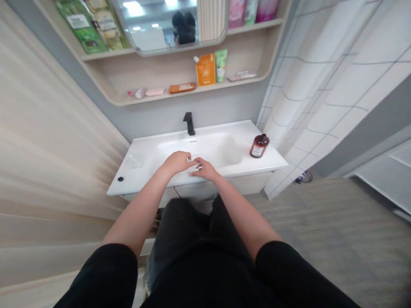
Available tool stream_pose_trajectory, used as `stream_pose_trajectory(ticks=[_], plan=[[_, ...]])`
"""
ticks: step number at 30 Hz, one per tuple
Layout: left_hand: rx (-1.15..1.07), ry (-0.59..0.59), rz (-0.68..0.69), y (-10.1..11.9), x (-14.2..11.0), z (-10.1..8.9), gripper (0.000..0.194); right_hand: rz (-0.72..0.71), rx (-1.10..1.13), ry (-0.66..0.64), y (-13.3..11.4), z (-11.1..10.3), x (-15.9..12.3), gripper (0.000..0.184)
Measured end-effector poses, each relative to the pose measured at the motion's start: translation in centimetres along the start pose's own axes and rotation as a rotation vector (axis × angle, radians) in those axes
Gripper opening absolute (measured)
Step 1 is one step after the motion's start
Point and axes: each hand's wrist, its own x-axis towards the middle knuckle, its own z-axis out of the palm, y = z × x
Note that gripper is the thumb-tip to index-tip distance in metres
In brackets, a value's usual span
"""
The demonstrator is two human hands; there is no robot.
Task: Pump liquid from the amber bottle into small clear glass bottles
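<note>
Over the front of the white sink [221, 160], my left hand [177, 162] and my right hand [205, 169] meet, with curled fingers and thumbs. Between their fingertips is a small clear or whitish thing [195, 164], mostly covered and too small to name. Both hands appear closed around it. Behind them stands the black faucet [189, 124] at the back of the basin. On the counter to the right is a brown bottle [259, 146] with a pale label. A small round black piece [120, 179] lies at the left front corner, near a faint clear container [136, 160].
Above the sink, a shelf [160, 97] holds an orange pouch [206, 69], a green tube [221, 65], a pink soap bar [155, 92] and an orange packet [182, 88]. A mirror [160, 25] hangs above. Curtains [58, 141] border the left side, a checked curtain [298, 98] the right.
</note>
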Motion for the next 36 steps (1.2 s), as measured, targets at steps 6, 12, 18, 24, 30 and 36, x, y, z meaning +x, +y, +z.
stream_pose_trajectory(ticks=[6, 12, 18, 24, 30, 36], plan=[[-0.058, 0.055, 0.141, 0.4, -0.6, 0.7, 0.053, -0.007, 0.021, 0.021, 0.1, 0.0, 0.0, 0.070], [-0.042, -0.031, 0.109, 0.6, -0.4, 1.2, 0.035, -0.015, 0.001, -0.001, 0.1, 0.2, 0.1, 0.071], [0.093, -0.084, 0.065, 0.6, -0.5, 1.2, 0.024, -0.017, -0.008, 0.003, -0.3, 0.0, 0.0, 0.068], [0.080, -0.045, 0.143, 0.5, -0.6, 0.8, 0.035, -0.027, -0.001, -0.013, 0.0, 0.0, 0.0, 0.071], [0.000, -0.101, 0.316, 0.5, -0.2, 0.6, 0.038, -0.016, -0.015, -0.022, -0.4, -0.1, -0.1, 0.066], [0.120, -0.023, -0.022, 1.7, -1.1, 0.6, 0.045, 0.010, -0.008, -0.011, -0.3, -0.1, 0.0, 0.072]])
